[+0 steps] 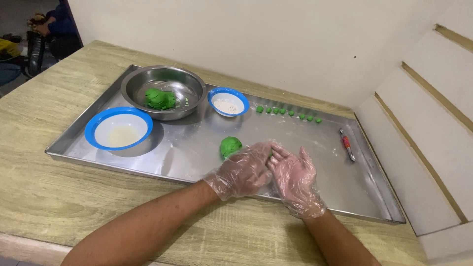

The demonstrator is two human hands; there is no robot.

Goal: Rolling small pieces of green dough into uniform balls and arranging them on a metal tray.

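Both hands wear clear plastic gloves and meet over the front middle of a large steel tray [315, 162]. My left hand [244, 170] lies palm-down across the fingers of my right hand [295, 178], which is turned palm-up. A sliver of a small green dough piece [270, 154] shows pressed between them. A rounded lump of green dough [230, 146] rests on the tray just left of my left fingertips. Several small green dough balls [287, 113] stand in a row near the tray's far edge.
A steel bowl [185, 83] holding more green dough [160, 99] sits at the tray's back left. Beside it are a small blue-rimmed bowl of white powder [227, 105] and a larger blue-rimmed bowl [118, 129] with pale liquid. A red-and-silver tool [347, 144] lies at right. A person [51, 29] sits far left.
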